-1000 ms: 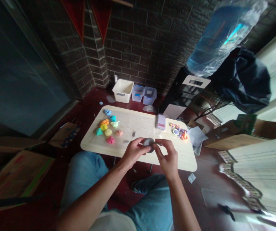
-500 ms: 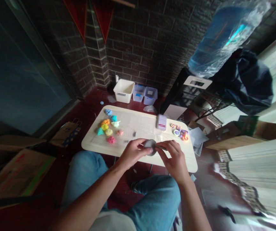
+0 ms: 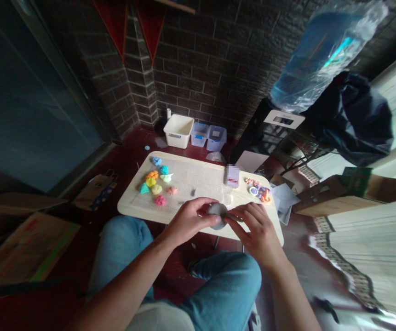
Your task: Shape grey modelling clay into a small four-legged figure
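Note:
My left hand (image 3: 191, 220) grips a grey round disc (image 3: 218, 214), thumb on its near face and fingers behind. It looks like modelling clay and is held above the table's front edge. At the disc's right edge, my right hand (image 3: 255, 226) pinches a thin grey piece (image 3: 235, 217), partly hidden by the fingers. The piece touches or nearly touches the disc; I cannot tell which. A small grey bit (image 3: 194, 192) lies on the table beyond my hands.
On the pale table (image 3: 127, 205), several coloured clay lumps (image 3: 151, 182) lie at left. Shaped clay pieces (image 3: 264, 195) lie at right, near a boxy pale item (image 3: 232, 176). Behind stand a white bin (image 3: 178, 138) and two clear tubs (image 3: 215, 140). A water dispenser (image 3: 257, 138) is back right.
The disc has turned slightly and shifted a little right and down. My right hand has moved slightly right and down with the thin grey piece. Both hands keep their hold.

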A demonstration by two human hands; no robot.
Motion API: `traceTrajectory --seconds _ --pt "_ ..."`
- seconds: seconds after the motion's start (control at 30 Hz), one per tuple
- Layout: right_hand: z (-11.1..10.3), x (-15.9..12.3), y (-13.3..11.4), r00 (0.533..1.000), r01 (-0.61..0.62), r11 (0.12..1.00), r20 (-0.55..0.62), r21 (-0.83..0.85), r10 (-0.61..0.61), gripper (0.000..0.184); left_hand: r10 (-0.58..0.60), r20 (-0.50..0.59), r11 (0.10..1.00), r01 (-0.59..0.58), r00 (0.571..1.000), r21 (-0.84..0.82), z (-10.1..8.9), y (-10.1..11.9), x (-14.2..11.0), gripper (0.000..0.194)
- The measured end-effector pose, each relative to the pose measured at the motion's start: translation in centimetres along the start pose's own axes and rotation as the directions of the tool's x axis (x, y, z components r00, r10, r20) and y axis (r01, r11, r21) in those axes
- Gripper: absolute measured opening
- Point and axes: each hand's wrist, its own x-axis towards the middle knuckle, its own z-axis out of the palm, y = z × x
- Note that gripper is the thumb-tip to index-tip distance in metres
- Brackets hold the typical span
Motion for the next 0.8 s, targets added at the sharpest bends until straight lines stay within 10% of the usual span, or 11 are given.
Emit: traceTrajectory --seconds 0.8 --pt "-0.4 -0.8 -0.5 0.989 -0.148 0.957 0.018 0.251 0.148 0.019 -0.080 0.091 0.978 0.096 0.993 -0.187 -0.2 1.2 -0.3 0.038"
